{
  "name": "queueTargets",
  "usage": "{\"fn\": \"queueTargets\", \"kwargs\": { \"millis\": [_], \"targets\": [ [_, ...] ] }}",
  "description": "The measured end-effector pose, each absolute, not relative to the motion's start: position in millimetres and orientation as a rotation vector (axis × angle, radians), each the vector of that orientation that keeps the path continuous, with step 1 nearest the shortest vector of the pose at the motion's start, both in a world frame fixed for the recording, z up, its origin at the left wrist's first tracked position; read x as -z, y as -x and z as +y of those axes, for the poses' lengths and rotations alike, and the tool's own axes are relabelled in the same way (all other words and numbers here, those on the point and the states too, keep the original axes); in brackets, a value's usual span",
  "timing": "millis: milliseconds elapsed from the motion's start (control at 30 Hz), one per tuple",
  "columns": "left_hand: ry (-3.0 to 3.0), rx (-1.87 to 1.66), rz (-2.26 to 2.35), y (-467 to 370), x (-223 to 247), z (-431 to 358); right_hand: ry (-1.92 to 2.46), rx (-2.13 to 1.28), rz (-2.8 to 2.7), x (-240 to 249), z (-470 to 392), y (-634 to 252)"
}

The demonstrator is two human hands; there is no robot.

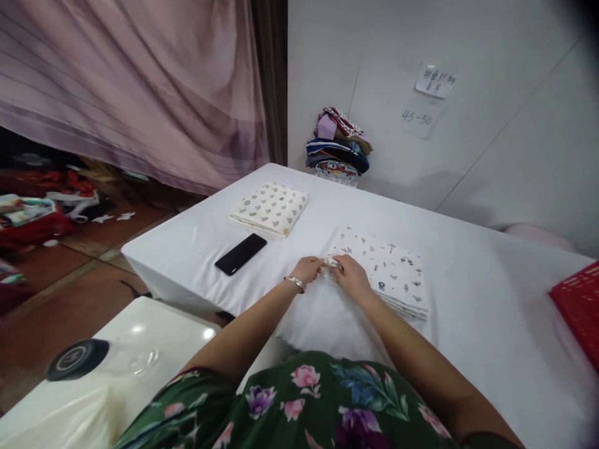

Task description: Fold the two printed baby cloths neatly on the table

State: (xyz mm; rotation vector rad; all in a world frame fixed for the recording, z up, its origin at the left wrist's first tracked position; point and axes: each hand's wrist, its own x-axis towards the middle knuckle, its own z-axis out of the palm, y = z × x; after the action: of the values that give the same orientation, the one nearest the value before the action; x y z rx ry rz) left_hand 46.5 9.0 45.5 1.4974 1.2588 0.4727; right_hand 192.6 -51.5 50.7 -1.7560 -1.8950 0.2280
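My left hand point(309, 269), with a bracelet at the wrist, is closed on a small whitish bit of material. My right hand point(350, 275) meets it there, its fingers closed on the same bit, beside the left corner of a folded white cloth with small printed figures point(397, 268). What the material is cannot be made out. Farther back on the left lies a second folded cloth, cream with a small pattern point(271, 207). A black phone point(241, 254) rests between that cloth and the table's near left edge.
The table point(486, 312) has a white cover. Against the wall stands a pile of folded fabrics point(337, 146). A red basket point(580, 305) is at the right edge. At lower left, a white surface point(154, 324) holds a dark round object point(78, 359). A pink curtain point(154, 81) hangs behind.
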Motion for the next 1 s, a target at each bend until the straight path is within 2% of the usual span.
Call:
{"fn": "queueTargets", "kwargs": {
  "millis": [133,367,700,1000],
  "targets": [
    [-1.722,-0.537,1.285,-38,-41,-6,1.683,-0.324,-1.736,-49,-50,-200],
    [-2.257,-0.456,1.424,-47,-35,-28,1.684,-0.266,-1.836,-55,-50,-199],
    [-2.336,-0.481,1.485,-59,-30,-31,1.68,-0.266,-1.913,-54,-49,-198],
    [-2.174,-0.52,1.55,-58,-31,-31,1.699,-0.137,-2.014,-48,-51,-194]
  ]
}}
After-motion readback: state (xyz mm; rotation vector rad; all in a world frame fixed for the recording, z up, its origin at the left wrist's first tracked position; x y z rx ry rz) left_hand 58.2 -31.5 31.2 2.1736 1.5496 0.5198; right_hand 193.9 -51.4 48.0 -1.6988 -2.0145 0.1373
